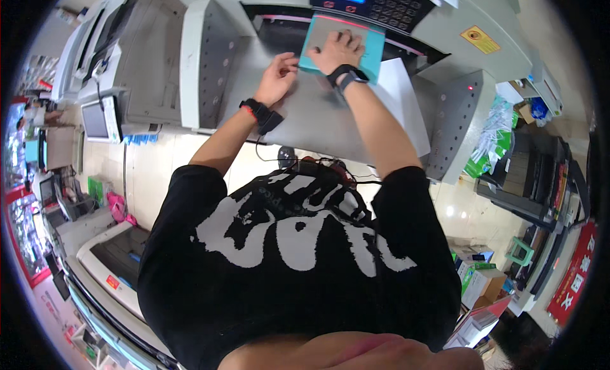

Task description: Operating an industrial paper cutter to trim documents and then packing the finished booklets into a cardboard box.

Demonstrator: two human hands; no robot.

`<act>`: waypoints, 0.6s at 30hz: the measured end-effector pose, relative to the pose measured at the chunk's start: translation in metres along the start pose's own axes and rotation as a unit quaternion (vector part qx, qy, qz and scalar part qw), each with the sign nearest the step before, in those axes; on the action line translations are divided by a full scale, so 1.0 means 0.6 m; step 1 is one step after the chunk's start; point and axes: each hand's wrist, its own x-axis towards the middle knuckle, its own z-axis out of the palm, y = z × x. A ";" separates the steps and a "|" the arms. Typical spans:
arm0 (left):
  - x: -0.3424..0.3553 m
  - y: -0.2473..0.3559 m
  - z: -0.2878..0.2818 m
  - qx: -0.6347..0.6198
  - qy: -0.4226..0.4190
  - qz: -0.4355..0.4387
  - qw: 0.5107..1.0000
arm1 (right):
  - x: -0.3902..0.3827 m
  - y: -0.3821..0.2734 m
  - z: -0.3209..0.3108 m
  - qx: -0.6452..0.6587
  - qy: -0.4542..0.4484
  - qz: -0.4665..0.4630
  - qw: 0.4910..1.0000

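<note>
My right hand [340, 52] lies palm down on a flat teal-and-grey board or stack [375, 55], its fingers spread. Just left of that board, my left hand [277, 77] is loosely bent, fingertips at or near the board's left edge; contact is hard to tell. Nothing shows in its grasp. The board's far end reaches into the slot of a paper-cutting machine [267, 125], where a red line crosses it. White paper sheets [403, 100] rest on the grey metal bed, partly beneath my right arm.
Perforated side walls [210, 65] [460, 116] flank the bed. Beyond the slot is a control panel [394, 7] with a lit blue screen. A large office printer [146, 58] stands left. Plastic-wrapped packs [499, 138] and a black printer [524, 173] are to the right.
</note>
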 end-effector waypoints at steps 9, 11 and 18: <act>-0.006 0.008 -0.002 0.048 -0.039 0.042 0.997 | 0.015 -0.024 -0.006 -0.022 -0.083 -0.006 0.996; -0.007 0.000 -0.014 0.052 -0.031 0.039 0.997 | 0.007 -0.025 -0.034 -0.002 -0.137 -0.059 0.989; -0.004 0.039 0.007 0.219 0.001 0.076 0.973 | -0.019 0.158 -0.063 0.067 -0.219 -0.334 0.914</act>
